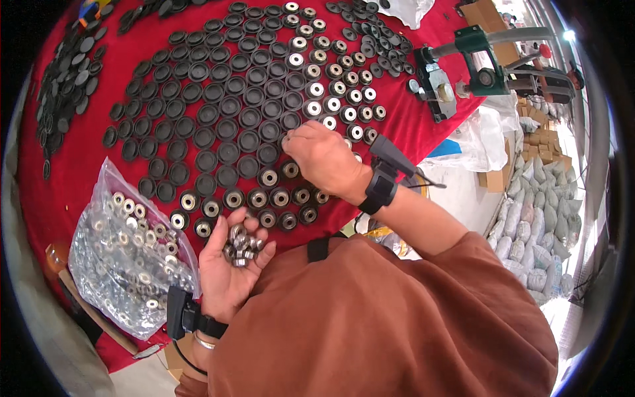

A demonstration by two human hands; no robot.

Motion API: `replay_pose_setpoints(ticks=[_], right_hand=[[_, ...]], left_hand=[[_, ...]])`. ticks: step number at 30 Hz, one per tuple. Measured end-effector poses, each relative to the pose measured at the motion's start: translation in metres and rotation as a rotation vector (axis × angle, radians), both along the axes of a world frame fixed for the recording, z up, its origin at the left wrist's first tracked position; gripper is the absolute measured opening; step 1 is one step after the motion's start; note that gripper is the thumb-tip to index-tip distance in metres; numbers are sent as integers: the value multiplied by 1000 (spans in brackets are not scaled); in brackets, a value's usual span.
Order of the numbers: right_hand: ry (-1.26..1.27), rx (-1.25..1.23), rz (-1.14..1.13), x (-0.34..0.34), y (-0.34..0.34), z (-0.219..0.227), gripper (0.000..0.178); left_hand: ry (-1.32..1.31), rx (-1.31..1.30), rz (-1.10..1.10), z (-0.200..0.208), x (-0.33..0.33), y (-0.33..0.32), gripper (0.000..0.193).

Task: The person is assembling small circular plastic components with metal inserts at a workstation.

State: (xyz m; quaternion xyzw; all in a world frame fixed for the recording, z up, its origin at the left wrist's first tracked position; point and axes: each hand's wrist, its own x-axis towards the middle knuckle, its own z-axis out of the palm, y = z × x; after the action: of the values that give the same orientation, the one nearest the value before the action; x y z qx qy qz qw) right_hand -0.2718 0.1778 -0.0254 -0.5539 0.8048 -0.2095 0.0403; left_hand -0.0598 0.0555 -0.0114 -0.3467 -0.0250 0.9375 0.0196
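My left hand (228, 272) is palm up near the table's front edge, fingers curled around several small shiny metal bearings (241, 245). My right hand (325, 157) reaches over the rows of round black cups, palm down. Its fingertips are pinched together over a cup, and whatever they hold is hidden. Many black cups (231, 106) stand close together without a bearing. Along the right side and the near edge, other cups hold a silver bearing, such as the bearing-filled cup (233, 198) between my hands.
A clear plastic bag of bearings (126, 264) lies left of my left hand, beside a hammer (92, 308). Black discs (73, 73) are heaped at the far left, and more loose discs (377, 40) lie at the back right. A green hand press (473, 59) stands at the right edge.
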Motion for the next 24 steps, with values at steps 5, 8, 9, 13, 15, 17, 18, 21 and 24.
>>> replay_pose_setpoints(ticks=[5, 8, 9, 13, 15, 17, 18, 21, 24], right_hand=[[105, 68, 54, 16, -14, 36, 14], [-280, -120, 294, 48, -22, 43, 14], [-433, -150, 311, 57, -25, 48, 15], [-392, 20, 401, 63, -23, 46, 20], [-358, 44, 478, 64, -17, 47, 24], [-348, 67, 481, 64, -15, 45, 25], [-339, 89, 482, 63, -14, 45, 27], [-371, 51, 433, 61, -14, 47, 26], [-286, -118, 221, 45, -13, 35, 25]], left_hand=[[-10, 2, -16, 4, -12, -1, 39], [52, 15, -2, 0, -8, 0, 39], [8, -4, -16, 3, -8, 2, 39], [-46, -5, -88, 2, -5, 2, 38], [-59, 0, -104, -1, -2, 3, 37], [-36, 12, -145, 0, -1, 4, 37], [-35, 14, -146, 0, -2, 3, 37], [-12, 27, -173, -2, -1, 2, 36], [60, -1, -166, -5, 2, 2, 38]])
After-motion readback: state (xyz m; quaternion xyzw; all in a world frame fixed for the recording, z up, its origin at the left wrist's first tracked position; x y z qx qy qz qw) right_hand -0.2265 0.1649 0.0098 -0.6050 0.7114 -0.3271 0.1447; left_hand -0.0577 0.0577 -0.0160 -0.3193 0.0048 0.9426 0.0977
